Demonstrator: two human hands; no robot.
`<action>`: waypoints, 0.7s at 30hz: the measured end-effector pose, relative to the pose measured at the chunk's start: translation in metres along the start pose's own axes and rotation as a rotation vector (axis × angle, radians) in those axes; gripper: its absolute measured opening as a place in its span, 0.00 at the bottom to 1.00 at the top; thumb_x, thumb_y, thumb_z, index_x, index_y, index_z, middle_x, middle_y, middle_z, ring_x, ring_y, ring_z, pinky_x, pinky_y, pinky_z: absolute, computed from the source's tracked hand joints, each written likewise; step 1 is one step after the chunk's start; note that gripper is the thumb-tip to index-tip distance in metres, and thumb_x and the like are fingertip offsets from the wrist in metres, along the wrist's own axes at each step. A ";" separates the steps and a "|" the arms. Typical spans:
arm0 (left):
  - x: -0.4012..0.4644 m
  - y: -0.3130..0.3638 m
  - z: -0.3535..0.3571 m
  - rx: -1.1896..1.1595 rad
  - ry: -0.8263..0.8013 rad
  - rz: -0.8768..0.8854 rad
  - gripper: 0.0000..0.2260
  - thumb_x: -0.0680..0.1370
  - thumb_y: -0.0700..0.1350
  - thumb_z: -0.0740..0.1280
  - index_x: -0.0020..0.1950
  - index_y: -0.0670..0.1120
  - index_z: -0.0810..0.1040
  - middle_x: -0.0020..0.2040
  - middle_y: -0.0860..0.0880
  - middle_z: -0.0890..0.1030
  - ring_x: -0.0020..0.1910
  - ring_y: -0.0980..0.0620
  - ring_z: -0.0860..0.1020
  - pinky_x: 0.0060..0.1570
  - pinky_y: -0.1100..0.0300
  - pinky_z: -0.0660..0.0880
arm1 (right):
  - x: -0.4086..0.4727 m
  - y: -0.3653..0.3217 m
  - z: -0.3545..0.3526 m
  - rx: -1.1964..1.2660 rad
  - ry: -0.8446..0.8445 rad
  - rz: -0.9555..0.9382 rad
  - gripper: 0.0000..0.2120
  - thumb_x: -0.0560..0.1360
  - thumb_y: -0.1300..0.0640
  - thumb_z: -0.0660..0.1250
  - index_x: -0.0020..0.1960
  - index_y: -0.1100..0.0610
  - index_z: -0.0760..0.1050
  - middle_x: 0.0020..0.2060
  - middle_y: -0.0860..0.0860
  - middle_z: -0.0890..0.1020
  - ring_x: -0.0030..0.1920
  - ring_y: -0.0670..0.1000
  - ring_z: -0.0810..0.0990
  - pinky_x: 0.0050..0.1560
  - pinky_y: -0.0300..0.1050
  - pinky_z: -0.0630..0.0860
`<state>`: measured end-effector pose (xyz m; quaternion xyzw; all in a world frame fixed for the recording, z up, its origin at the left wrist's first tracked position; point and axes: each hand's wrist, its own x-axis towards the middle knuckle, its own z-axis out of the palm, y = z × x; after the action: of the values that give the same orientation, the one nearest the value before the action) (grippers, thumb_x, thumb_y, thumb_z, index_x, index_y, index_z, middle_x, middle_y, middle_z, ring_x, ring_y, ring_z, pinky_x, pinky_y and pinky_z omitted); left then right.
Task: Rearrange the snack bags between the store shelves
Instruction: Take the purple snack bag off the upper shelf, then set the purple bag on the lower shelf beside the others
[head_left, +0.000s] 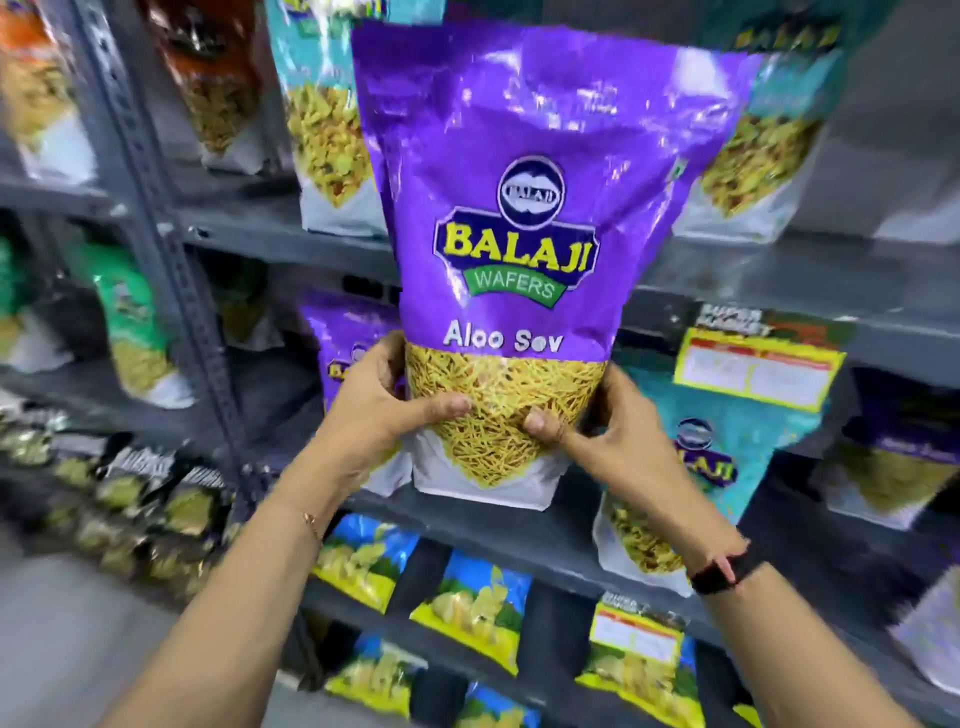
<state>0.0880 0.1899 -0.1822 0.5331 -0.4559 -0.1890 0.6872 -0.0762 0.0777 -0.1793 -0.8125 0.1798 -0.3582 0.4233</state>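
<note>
A large purple snack bag (524, 156) marked Aloo Sev stands upright in front of me, held up before the grey metal shelves. My left hand (379, 410) grips its lower left side, thumb across the clear window. My right hand (597, 421) grips its lower right side, thumb on the front. Behind it on the middle shelf (519, 525) stands a second purple bag (343, 353), mostly hidden. A teal bag (727, 441) stands to the right on that same shelf.
Teal bags (322, 130) and an orange-brown bag (213, 78) fill the top shelf. Blue and yellow chip bags (467, 608) hang below. A grey slotted upright (156, 208) divides the left bay, which holds green bags (135, 332). Yellow price tags (753, 364) hang at right.
</note>
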 end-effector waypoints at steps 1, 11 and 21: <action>-0.004 -0.016 -0.005 0.004 0.001 -0.038 0.33 0.45 0.59 0.78 0.44 0.49 0.74 0.38 0.59 0.85 0.40 0.62 0.80 0.39 0.68 0.76 | -0.003 0.011 0.008 0.001 -0.012 0.021 0.20 0.57 0.42 0.71 0.45 0.40 0.67 0.42 0.35 0.76 0.40 0.27 0.75 0.40 0.23 0.71; -0.012 -0.151 -0.002 0.098 -0.057 -0.305 0.24 0.66 0.29 0.69 0.56 0.46 0.66 0.55 0.46 0.74 0.46 0.68 0.75 0.45 0.76 0.72 | -0.011 0.140 0.059 -0.112 -0.049 0.317 0.29 0.59 0.46 0.75 0.55 0.48 0.67 0.49 0.54 0.78 0.53 0.59 0.74 0.51 0.51 0.72; 0.042 -0.216 0.014 0.136 -0.088 -0.366 0.21 0.60 0.40 0.71 0.48 0.56 0.71 0.56 0.45 0.76 0.58 0.47 0.73 0.62 0.49 0.70 | 0.021 0.204 0.067 -0.108 0.094 0.445 0.41 0.52 0.38 0.71 0.60 0.52 0.65 0.57 0.57 0.79 0.59 0.60 0.74 0.59 0.60 0.72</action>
<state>0.1466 0.0728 -0.3593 0.6434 -0.3928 -0.3025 0.5833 -0.0101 -0.0149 -0.3623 -0.7567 0.3930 -0.2833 0.4389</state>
